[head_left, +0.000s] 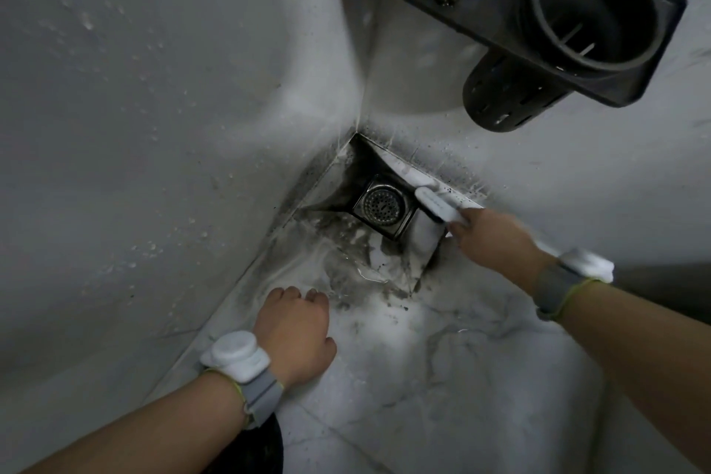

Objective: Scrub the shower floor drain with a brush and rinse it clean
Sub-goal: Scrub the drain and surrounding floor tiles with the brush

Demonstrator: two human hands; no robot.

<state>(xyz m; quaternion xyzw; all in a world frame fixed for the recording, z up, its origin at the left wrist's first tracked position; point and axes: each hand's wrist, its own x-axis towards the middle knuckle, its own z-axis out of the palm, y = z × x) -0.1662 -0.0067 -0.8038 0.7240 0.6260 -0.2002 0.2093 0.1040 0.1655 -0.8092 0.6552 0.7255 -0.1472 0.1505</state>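
**Corner drain: scrubbing in hand, rinse outstanding**

The pale, water-spotted shower walls [154, 88] meet at a corner above a white marble-veined tile floor [442, 377], which is wet and streaked with dark grime spreading out from the corner. A dark wall-mounted shelf [442, 8] with a grey perforated cylindrical cup holder [569, 35] projects overhead (not part of the work).

The square metal floor drain with round perforated strainer [383, 206] sits in a recess in the corner, its surround blackened.

The left hand [298, 335] rests on the wet tile near the wall, fingers curled under and holding nothing, apparently as a brace. The right hand [488, 239] is closed around the handle of a white plastic scrubbing brush [436, 204], whose head lies at the drain's right edge, against the recess rim; whether the bristles touch the metal cannot be told.

Assessment: the brush looks light and rigid, and is likely slick when wet. It is best held well back on the handle, clear of the bristles, gripped firmly so downward pressure does not make it skid. Each wrist bears a white device on a grey strap [236, 356].
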